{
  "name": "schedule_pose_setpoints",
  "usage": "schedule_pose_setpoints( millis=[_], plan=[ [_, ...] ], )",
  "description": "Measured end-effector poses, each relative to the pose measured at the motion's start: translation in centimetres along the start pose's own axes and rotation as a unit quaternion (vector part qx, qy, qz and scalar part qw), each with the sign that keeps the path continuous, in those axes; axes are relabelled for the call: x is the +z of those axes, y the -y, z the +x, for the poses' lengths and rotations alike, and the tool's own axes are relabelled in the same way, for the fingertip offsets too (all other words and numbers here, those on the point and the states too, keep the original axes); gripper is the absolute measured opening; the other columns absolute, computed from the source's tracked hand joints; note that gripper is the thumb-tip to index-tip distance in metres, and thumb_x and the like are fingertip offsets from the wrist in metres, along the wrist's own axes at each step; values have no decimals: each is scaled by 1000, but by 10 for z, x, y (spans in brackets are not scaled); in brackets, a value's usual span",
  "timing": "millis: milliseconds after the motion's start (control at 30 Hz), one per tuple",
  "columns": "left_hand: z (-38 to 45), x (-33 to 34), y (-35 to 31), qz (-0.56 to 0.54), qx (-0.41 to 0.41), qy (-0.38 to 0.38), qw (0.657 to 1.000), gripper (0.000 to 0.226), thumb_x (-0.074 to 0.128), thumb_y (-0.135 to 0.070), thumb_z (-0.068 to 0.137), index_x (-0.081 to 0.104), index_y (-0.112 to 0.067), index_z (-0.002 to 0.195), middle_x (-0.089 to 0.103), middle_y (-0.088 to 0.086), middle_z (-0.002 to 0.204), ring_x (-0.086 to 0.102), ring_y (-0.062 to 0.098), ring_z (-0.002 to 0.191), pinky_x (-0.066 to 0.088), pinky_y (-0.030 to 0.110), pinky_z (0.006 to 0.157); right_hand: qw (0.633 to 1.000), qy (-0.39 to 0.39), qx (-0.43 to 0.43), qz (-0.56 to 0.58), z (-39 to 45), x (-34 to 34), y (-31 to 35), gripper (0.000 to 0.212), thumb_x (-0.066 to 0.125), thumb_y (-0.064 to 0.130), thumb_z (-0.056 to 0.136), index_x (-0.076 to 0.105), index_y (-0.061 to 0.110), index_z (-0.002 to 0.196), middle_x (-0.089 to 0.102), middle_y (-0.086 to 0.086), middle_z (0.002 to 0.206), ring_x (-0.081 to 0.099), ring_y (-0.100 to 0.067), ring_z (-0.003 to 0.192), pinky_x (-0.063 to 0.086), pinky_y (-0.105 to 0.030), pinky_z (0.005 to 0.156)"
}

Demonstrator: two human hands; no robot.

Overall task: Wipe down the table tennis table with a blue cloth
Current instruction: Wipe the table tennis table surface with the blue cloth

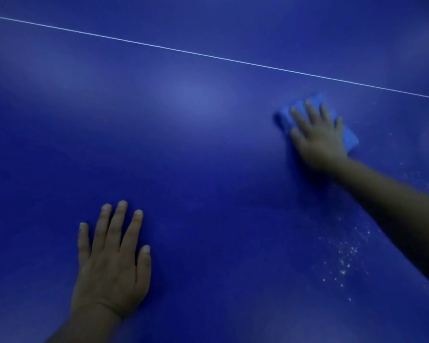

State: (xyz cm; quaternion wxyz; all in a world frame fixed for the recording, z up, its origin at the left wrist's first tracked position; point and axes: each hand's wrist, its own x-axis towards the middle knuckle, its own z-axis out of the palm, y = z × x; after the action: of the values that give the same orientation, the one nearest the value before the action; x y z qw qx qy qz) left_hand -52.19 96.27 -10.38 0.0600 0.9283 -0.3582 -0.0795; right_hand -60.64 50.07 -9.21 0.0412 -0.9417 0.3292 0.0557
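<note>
The blue cloth (349, 138) is located in the right half of the frame, folded into a flat pad and laid on the tabletop (183, 144), just below the white line (208, 56) that runs from the upper left to the right edge. The cloth is pressed down by the right hand (317, 137), whose fingers are spread and extended over it; nothing is clenched, and the cloth is held by downward pressure only. Its edges are seen beyond the fingertips and beside the little finger. The left hand (112, 263) is laid flat on the bare tabletop in the lower left of the frame, well apart from the cloth, fingers straight and holding nothing; it is judged to serve as a brace. A scatter of pale specks (344, 258) is seen in the lower right, near the right forearm, with fainter traces toward the right edge. The wiping step is judged to be in progress, with this soiled area not yet cleared. Several faults are possible from here. Because the cloth is not gripped, it may slip out or bunch under the palm on a quick stroke. The specks may be spread across the tabletop instead of gathered if the stroke is directed away from an edge. The forearm may be dragged through the specks, and the low light may cause residue to be missed.
</note>
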Motion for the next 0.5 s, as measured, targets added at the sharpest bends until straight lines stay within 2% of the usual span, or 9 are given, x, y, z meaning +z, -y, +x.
schedule_pose_setpoints(
  millis=[67, 133, 200, 233, 267, 333, 367, 433, 500],
  plan=[
    [1, 0, 0, -8, -1, 0, 1000, 65, 34, -39, 91, 38, -9, 149, 25, 12, 161, 16, 31, 151, 1, 55, 121, 992, 17, -126, -8, -93, 14, 10, 61, 18, 60, 100, 32, 34, 153, 27, -9, 163, 19, -41, 149, 17, -72, 112],
    [1, 0, 0, -7, -2, 3, 1000, 65, 34, -40, 92, 38, -9, 149, 25, 11, 162, 15, 30, 152, 1, 55, 121, 965, 21, -260, -17, -162, 27, 16, 53, 23, 57, 102, 37, 35, 149, 29, -7, 161, 21, -41, 149, 15, -69, 114],
    [1, 1, 0, -5, -1, 6, 1000, 64, 33, -40, 92, 38, -9, 149, 24, 11, 162, 14, 30, 152, 1, 55, 121, 956, 37, -288, -36, -148, 25, 8, 53, 22, 58, 103, 38, 36, 147, 32, -7, 160, 25, -40, 147, 17, -69, 113],
    [1, 1, 0, -5, -1, 7, 1000, 64, 33, -40, 92, 37, -9, 149, 24, 11, 162, 14, 29, 152, 1, 54, 121, 966, 12, -255, -40, -118, 21, 4, 56, 19, 59, 102, 37, 35, 148, 34, -8, 159, 27, -41, 146, 20, -72, 110],
    [2, 1, 0, -3, -1, 6, 1000, 64, 33, -40, 93, 38, -9, 148, 24, 11, 162, 14, 29, 152, 0, 54, 121, 983, -14, -181, -33, -79, 16, 0, 60, 17, 61, 100, 36, 34, 151, 33, -9, 160, 26, -40, 147, 20, -73, 110],
    [2, 1, -1, 0, -4, 8, 1000, 64, 32, -40, 93, 38, -9, 149, 24, 11, 162, 13, 29, 152, -1, 53, 121, 1000, -20, 5, 7, -9, 0, -5, 63, 19, 59, 96, 29, 37, 154, 21, -2, 165, 14, -34, 151, 11, -69, 115],
    [2, 1, -1, 1, -6, 8, 1000, 64, 32, -40, 93, 38, -9, 149, 23, 11, 162, 12, 28, 152, -1, 53, 121, 997, -22, 64, 29, 12, -5, -4, 61, 22, 57, 97, 25, 41, 155, 15, 2, 167, 8, -31, 153, 6, -67, 117],
    [1, 0, -2, 2, -7, 10, 1000, 64, 32, -40, 94, 38, -9, 150, 23, 11, 162, 12, 29, 152, -1, 54, 120, 996, -14, 82, 32, 11, -3, 15, 57, 25, 54, 100, 22, 42, 155, 11, 4, 167, 4, -30, 153, 3, -65, 118],
    [0, 0, -2, -5, -7, 7, 1000, 64, 32, -39, 94, 38, -9, 149, 25, 12, 162, 13, 30, 152, 0, 55, 121, 1000, -19, -21, -4, -37, 11, 43, 60, 24, 55, 97, 28, 38, 155, 19, -2, 166, 11, -35, 152, 8, -69, 116]
  ],
)
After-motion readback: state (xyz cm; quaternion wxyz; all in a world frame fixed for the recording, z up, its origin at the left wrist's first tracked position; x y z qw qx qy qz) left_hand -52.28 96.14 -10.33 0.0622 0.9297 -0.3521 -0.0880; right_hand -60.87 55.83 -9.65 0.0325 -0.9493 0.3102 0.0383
